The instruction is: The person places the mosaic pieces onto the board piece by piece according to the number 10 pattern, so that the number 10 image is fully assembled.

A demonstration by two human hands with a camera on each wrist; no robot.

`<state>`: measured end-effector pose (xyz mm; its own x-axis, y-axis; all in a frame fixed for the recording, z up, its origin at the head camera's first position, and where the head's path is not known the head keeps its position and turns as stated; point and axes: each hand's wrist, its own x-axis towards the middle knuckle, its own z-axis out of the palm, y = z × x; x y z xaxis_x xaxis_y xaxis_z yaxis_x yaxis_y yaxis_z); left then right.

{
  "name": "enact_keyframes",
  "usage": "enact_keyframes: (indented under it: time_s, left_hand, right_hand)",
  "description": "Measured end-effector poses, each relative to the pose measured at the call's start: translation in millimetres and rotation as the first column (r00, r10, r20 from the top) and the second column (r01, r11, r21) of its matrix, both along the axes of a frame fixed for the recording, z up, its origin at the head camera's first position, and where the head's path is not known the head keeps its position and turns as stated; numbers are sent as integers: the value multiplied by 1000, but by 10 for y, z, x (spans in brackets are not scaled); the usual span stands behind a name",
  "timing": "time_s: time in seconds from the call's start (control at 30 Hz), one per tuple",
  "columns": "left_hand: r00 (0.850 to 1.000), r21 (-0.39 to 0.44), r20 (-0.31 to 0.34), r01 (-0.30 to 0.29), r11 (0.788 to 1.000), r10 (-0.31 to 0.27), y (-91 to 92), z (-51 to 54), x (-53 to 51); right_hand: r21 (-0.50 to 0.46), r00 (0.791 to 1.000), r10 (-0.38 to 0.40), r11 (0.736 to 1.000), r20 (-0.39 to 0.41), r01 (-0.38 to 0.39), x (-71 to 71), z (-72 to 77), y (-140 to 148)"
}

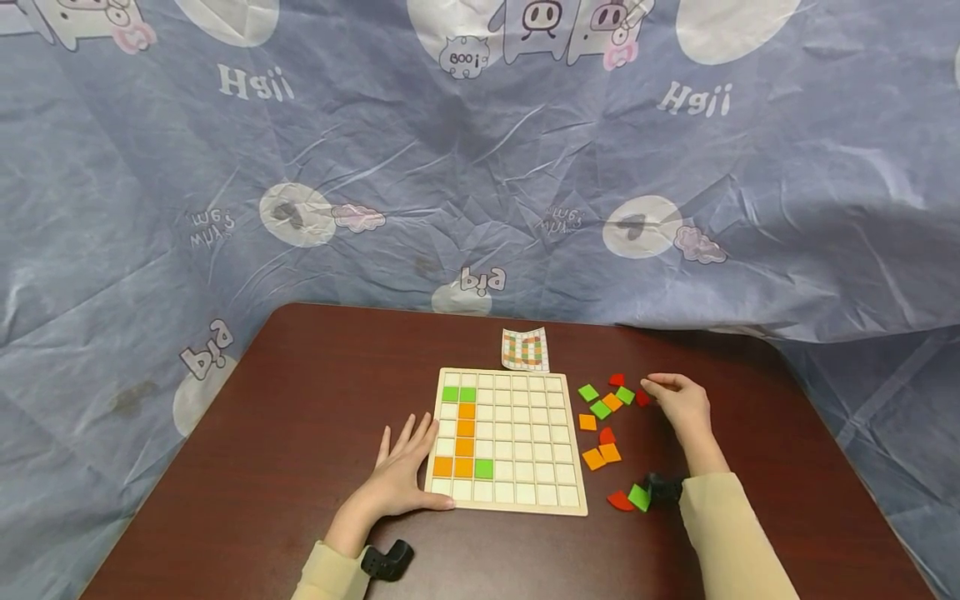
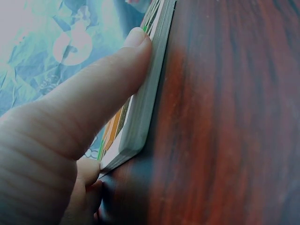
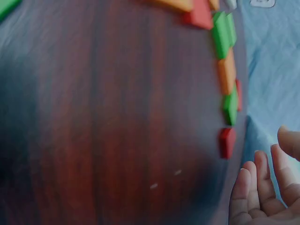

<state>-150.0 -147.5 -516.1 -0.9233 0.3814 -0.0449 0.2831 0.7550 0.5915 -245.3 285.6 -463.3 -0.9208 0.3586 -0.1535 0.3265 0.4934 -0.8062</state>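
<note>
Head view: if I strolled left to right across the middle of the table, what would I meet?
Left hand → wooden grid board → lone orange square → topmost red piece → right hand.

Blue cartoon-print cloth (image 1: 420, 158) hangs behind; the reddish-brown table (image 1: 322, 383) has rounded far corners.

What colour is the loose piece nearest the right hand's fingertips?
Red. That loose piece, near the right hand, shows best in the right wrist view.
</note>
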Motion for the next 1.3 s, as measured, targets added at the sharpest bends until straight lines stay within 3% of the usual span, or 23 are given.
enact_keyframes:
  time_s: [0.33,0.63,0.77,1.0,1.3]
  left_hand:
    - [1000,-16,16,-4,1000,4,-3,-30,-7]
    - [1000,6,8,-4,1000,4,1,0,5]
    - [1000,0,7,-4,1000,4,4,5,1]
    - [1000,-9,4,-4,1000,4,11,5,-2]
    - [1000,-21,7,-5,1000,6,9,8,4]
  right_hand:
    - [-43,998,23,999,53,-21,15,-184,99]
    - [135,995,91,986,50,-97,-8,-183,69]
    - [185,995,91,978,40,-97,-22,-191,38]
    - [226,997,75,971,36,-81,-32,-202,21]
    - [220,985,124,964,118,-148,-44,-160,63]
